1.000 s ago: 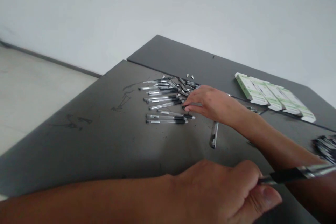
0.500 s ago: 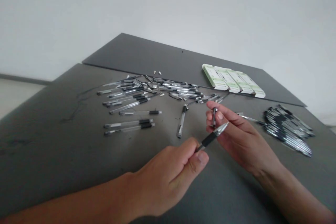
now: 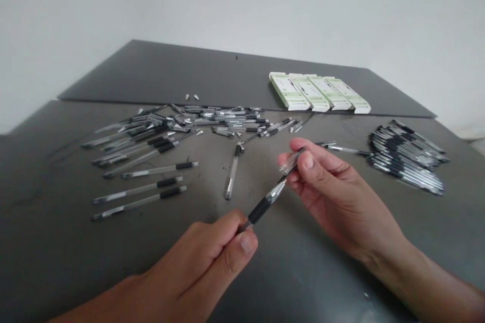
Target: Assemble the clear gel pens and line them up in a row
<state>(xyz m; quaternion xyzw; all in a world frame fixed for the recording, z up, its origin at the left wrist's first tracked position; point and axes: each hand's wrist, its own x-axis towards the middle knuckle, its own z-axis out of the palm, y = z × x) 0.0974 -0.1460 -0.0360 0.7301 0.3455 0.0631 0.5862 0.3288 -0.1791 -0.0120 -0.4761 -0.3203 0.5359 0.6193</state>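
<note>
**Item 1:** left hand [image 3: 193, 262], lower centre, clenched on the rear end of a clear gel pen [image 3: 261, 210] with a black rubber grip; its metal tip angles to the upper right.

**Item 2:** right hand [image 3: 337, 197], right of centre, grasping a short clear pen barrel [image 3: 291, 162] between thumb and fingertips, dark end up. The pen's tip lies just below this barrel; whether they touch cannot be told.

**Change from the earlier frame:** the barrel now tilts instead of standing nearly upright, and the pen's tip sits short of it, not past it. The table lies further left in the picture.

**Surroundings:** a single pen with a dark end [image 3: 232, 171] lies just left of the hands. Three separate pens [image 3: 138, 186] lie left of it, before a loose heap of pens [image 3: 170, 128]. A neat pile of pens [image 3: 405, 156] sits at right. Small white pieces [image 3: 191, 96] lie beyond the heap, and four green-and-white boxes [image 3: 318, 92] sit along the seam of the dark grey table [image 3: 56, 212]. Open tabletop runs along the lower left. A white wall [image 3: 242, 0] stands behind.
</note>
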